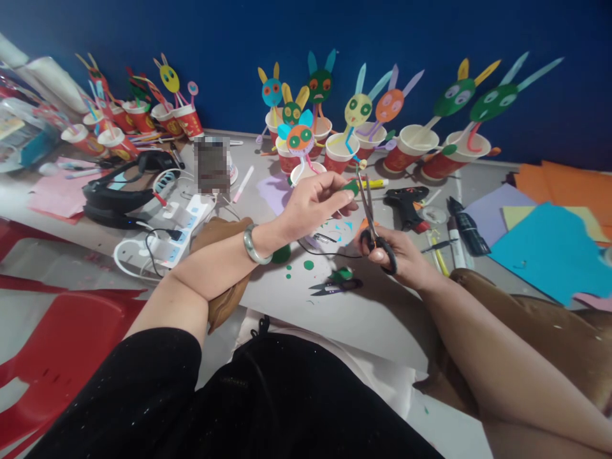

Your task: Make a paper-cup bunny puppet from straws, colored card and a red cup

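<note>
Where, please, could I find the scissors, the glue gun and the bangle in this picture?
Scissors (370, 217): head view, on the metal blades near the pivot.
Glue gun (408, 207): head view, on its black body.
Bangle (249, 246): head view, on its pale band.

The left grip (340, 203) pinched a piece of green paper (351, 187) between its fingertips. The right grip (380, 252) held the scissors (368, 217) by their handles, the blades rising just beside the paper. Nearer the body than both grips, snips (335, 288) and green discs (308, 265) lay on the tabletop (287, 299). Beyond the grips stood red cups (342, 160) with paper figures (358, 109). A glue gun (405, 208) lay right of the right grip, blue paper (549, 255) farther right, and a power strip (189, 226) left of the left grip.
</note>
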`<state>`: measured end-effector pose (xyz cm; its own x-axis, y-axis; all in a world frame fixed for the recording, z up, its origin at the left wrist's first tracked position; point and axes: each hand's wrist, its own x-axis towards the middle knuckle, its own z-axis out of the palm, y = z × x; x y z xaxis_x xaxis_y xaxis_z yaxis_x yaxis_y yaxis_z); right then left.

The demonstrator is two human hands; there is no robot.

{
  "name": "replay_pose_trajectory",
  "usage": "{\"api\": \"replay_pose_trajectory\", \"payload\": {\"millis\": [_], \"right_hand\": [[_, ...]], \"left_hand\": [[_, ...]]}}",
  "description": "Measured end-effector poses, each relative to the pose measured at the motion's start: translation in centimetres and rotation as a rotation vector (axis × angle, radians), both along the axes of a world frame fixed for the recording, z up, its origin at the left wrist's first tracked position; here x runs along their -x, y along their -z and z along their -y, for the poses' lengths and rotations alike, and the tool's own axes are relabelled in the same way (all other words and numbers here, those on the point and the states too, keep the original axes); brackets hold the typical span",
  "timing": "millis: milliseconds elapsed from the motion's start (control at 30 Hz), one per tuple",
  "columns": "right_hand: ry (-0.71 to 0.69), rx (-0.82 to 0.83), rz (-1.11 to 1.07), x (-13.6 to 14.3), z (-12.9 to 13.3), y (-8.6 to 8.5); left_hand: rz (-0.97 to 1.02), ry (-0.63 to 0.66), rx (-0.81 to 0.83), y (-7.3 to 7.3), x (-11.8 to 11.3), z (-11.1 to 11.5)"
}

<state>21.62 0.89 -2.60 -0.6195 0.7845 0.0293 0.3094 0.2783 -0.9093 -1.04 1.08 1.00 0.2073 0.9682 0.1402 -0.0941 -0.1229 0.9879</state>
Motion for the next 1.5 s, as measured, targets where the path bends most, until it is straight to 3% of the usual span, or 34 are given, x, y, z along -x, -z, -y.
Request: {"api": "replay_pose_trajectory", "payload": {"millis": [167,500,733,1100,1500], "right_hand": [[-0.031,0.001,-0.013,-0.2,-0.1,0.2],[-0.056,0.020,-0.020,-0.4,-0.2,0.6],[-0.061,0.042,-0.026,-0.5,-0.2,0.6],[-0.064,0.050,-0.022,-0.3,0.0,0.0],[-0.036,0.024,-0.025,-0.1,0.1,-0.3]], "left_hand": [[-0.006,-0.040,0.012,-0.3,0.3,-0.2],[-0.069,0.144,-0.019,0.3,0.1,-0.1],[-0.135,0.202,-0.047,0.4,0.3,-0.1],[-0.140,0.209,-0.083,1.1,0.3,-0.4],[-0.045,0.175,0.015,0.4,0.1,0.0]]}}
